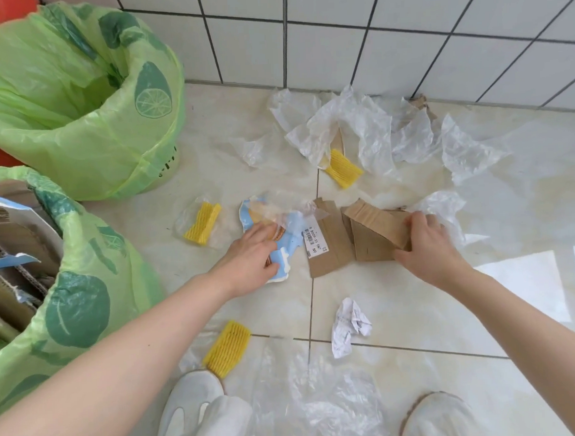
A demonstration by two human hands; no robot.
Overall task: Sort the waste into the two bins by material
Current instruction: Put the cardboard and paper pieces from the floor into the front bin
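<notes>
Cardboard [375, 227], light and stiff, was gripped at its edge by the right hand [427, 244]; the left hand [251, 252] pinched a flimsy blue wrapper [289, 247].

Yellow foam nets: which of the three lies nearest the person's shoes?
The yellow foam net at the bottom, touching the left shoe. The other two lie farther up the floor, beyond the hands.

Bare floor [236, 121] lies between far bin [88, 127] and plastic heap [374, 131].
</notes>
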